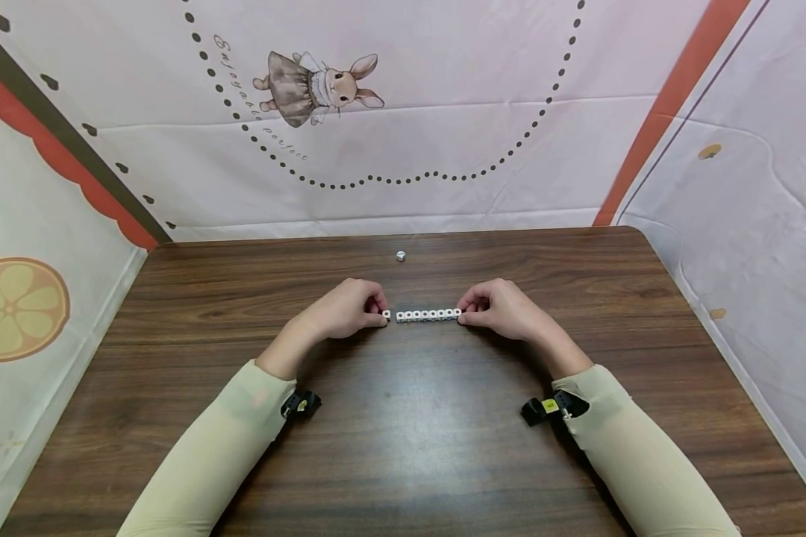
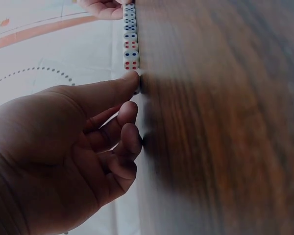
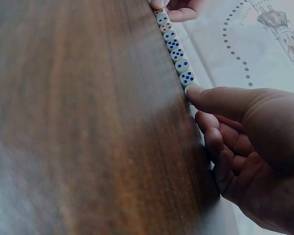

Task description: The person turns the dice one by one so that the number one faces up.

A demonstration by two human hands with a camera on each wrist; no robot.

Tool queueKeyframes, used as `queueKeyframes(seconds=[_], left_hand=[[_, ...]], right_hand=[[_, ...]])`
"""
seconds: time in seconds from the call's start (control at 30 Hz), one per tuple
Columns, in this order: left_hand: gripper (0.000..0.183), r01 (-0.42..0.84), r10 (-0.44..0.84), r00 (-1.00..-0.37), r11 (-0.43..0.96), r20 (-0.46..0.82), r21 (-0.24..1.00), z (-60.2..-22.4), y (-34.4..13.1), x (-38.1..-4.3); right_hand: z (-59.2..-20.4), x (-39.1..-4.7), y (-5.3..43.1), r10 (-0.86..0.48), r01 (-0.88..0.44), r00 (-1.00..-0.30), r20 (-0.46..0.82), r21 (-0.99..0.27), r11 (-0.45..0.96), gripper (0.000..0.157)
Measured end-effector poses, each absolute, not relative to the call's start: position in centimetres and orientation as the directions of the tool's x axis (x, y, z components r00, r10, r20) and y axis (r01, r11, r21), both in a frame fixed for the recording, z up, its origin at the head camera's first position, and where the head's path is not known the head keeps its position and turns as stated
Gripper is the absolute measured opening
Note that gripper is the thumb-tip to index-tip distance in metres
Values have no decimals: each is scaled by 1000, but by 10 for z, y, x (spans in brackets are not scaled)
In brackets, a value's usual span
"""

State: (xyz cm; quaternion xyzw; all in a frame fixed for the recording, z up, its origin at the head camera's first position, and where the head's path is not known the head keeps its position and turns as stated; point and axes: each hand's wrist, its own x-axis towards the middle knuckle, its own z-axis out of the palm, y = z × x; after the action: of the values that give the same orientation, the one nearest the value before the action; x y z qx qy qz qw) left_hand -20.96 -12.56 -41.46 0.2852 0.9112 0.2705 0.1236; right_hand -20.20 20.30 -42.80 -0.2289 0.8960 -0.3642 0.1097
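A straight row of several white dice (image 1: 428,315) lies across the middle of the table. My left hand (image 1: 349,307) pinches a single die (image 1: 386,315) at the row's left end, a small gap apart from the others. At the other end, my right hand (image 1: 507,309) pinches the last die (image 3: 189,90) between thumb and fingers; the thumb hides most of it in the right wrist view. Blue and red pips show on the front faces of the row in both wrist views. In the left wrist view, the thumb of the left hand (image 2: 63,147) covers most of its die.
Another die (image 1: 401,256) sits alone farther back on the brown wood-grain table (image 1: 403,447). Behind the table's far edge hangs a pale printed cloth (image 1: 443,142) with a rabbit drawing. Black straps (image 1: 301,404) are at both wrists.
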Motion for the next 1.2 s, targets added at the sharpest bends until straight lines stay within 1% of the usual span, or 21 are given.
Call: queueKeyframes(seconds=[0.37, 0.6, 1.2], left_hand=[[14, 451, 591, -801, 699, -92, 555, -416, -122, -209], [14, 456, 594, -799, 697, -90, 553, -415, -121, -208], [15, 468, 598, -797, 701, -87, 538, -415, -114, -206]], right_hand=[[-428, -203, 203, -493, -338, -870, -23, -700, 629, 9], [-428, -202, 202, -482, -319, -875, -34, -708, 629, 9], [-428, -202, 203, -488, -334, -872, -22, -702, 629, 9]])
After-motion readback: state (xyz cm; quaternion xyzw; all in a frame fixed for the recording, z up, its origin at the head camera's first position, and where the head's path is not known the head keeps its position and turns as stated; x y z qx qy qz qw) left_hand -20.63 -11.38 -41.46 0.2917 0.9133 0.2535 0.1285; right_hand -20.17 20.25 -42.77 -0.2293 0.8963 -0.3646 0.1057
